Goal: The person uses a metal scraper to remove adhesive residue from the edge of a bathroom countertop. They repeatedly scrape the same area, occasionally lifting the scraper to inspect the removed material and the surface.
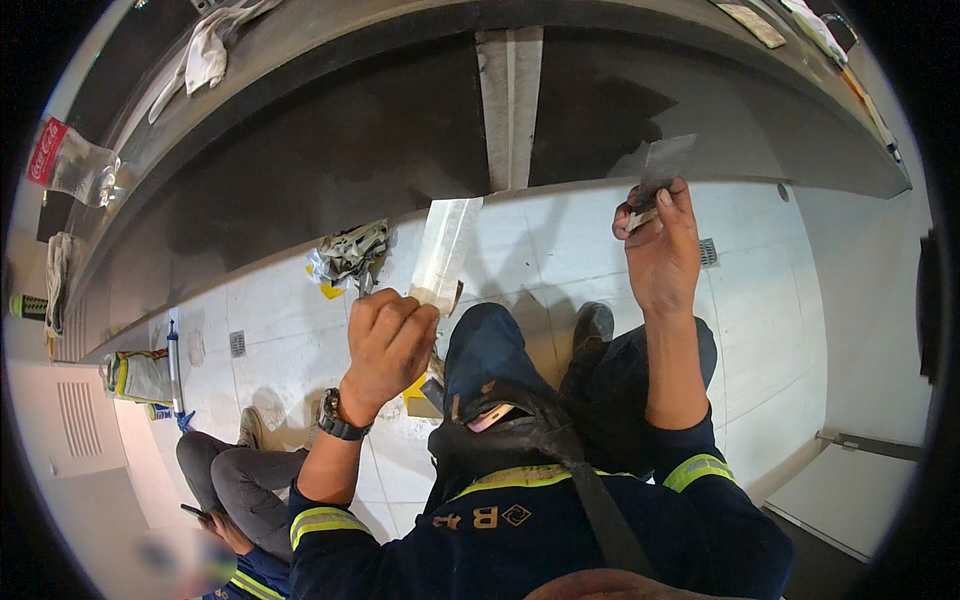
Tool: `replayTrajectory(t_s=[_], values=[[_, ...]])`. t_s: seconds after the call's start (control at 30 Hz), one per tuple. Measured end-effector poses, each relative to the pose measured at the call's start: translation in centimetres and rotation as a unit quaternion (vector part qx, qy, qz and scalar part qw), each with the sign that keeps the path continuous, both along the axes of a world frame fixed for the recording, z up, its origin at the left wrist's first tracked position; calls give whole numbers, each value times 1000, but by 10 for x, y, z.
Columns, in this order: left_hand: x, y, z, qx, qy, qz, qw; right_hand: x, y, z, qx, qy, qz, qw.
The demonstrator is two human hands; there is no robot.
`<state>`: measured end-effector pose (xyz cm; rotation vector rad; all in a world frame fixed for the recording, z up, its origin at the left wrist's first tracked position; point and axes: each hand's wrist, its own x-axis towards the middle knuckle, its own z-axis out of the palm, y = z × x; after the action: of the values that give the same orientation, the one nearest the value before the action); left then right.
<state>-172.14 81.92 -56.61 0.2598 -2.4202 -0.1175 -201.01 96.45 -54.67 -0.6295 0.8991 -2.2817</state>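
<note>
My left hand (388,338), a dark watch on its wrist, is closed on the lower end of a pale, flat rectangular strip (445,250) that points up and away from me. Its exact kind does not show. Farther right and higher, my right hand (662,235) pinches a thin, see-through, greyish sheet (668,160) between thumb and fingers. A small whitish bit (640,218) also shows among those fingers. Both hands are raised in front of a dark panelled counter (380,150), apart from each other.
A crumpled grey-green bag (352,252) lies on the tiled floor (570,235). At left are a blue caulking gun (177,375), a bag (138,378) and a seated person (245,480) holding a phone. A plastic bottle (80,165) and gloves (207,55) rest on the countertop.
</note>
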Motion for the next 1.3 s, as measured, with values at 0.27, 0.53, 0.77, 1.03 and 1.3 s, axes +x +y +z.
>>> replayTrajectory(t_s=[0.27,0.53,0.77,1.03,1.3], values=[[19,5,-13,50,53,96,993,2,-2,-1,-8,2,12,1000],[62,-23,-135,200,-21,194,960,4,6,0,15,44,1,999],[94,-136,-230,242,22,341,908,10,10,-2,30,59,10,998],[96,-279,-248,266,-37,511,816,7,19,-4,10,43,33,998],[66,-311,-266,118,-41,481,868,7,15,-4,164,226,-112,954]])
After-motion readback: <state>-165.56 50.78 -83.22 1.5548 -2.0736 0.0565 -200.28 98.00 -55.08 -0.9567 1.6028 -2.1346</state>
